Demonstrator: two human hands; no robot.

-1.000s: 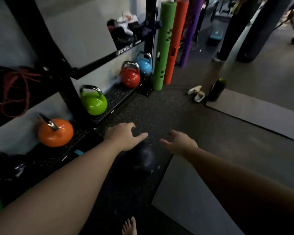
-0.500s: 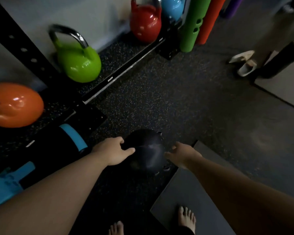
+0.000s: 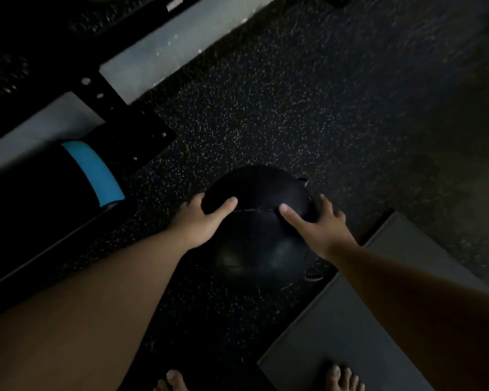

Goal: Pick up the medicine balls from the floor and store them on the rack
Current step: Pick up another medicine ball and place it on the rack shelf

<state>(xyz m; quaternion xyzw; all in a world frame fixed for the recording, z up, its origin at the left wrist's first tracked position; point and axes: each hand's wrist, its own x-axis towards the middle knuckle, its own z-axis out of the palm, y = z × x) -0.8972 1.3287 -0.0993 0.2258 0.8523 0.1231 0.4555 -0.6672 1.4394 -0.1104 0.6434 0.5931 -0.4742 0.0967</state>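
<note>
A black medicine ball (image 3: 259, 193) rests on the dark speckled rubber floor (image 3: 308, 103), straight below me. My left hand (image 3: 201, 221) clasps its left side, thumb on top and fingers curled around the far edge. My right hand (image 3: 319, 224) presses on its right side, thumb laid across the top seam. The ball's lower half lies in deep shadow between my forearms. The black rack's base frame (image 3: 141, 131) lies on the floor at the upper left.
A black roll with a blue band (image 3: 93, 173) lies on the rack's bottom level at the left. A grey mat (image 3: 350, 320) covers the floor at the lower right. My bare toes (image 3: 342, 376) show at the bottom edge.
The view has dropped closer to the floor. Both hands have gone from hovering beside the ball to gripping it on either side.
</note>
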